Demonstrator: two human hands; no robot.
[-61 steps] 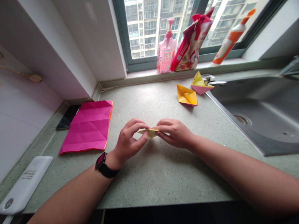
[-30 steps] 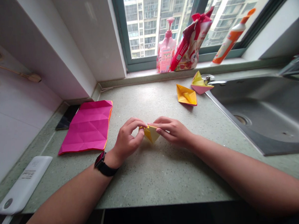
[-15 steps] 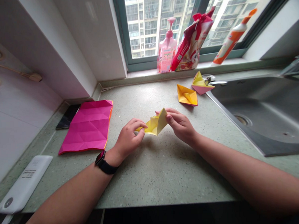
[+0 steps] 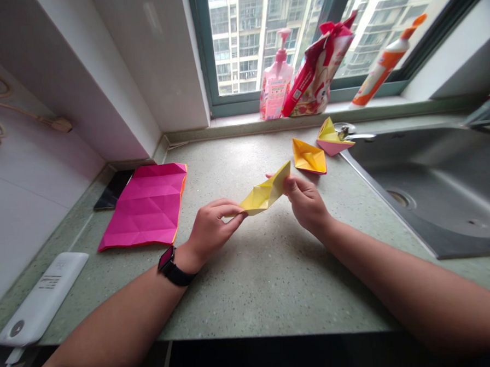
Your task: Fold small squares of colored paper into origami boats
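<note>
A yellow folded paper boat (image 4: pixel 264 196) is held between both hands above the speckled counter (image 4: pixel 259 292). My left hand (image 4: pixel 216 226) pinches its lower left end between thumb and fingers. At the raised right tip, my right hand (image 4: pixel 305 199) grips the paper, thumb in front and fingers mostly hidden behind. The boat tilts up toward the right, its opened inner folds facing me. Beyond my right hand sit an orange paper boat (image 4: pixel 309 157) and a yellow and pink paper boat (image 4: pixel 333 138).
Creased magenta paper (image 4: pixel 147 205) lies at the left, partly over a dark flat object (image 4: pixel 113 190). A white power bank (image 4: pixel 43 298) with a cable is near the front left. A steel sink (image 4: pixel 446 195) takes up the right. Bottles and a red bag (image 4: pixel 319 70) line the windowsill.
My right hand has lifted and shifted slightly right with its end of the yellow boat. The boat now looks longer and more stretched out. My left hand still pinches the other end.
</note>
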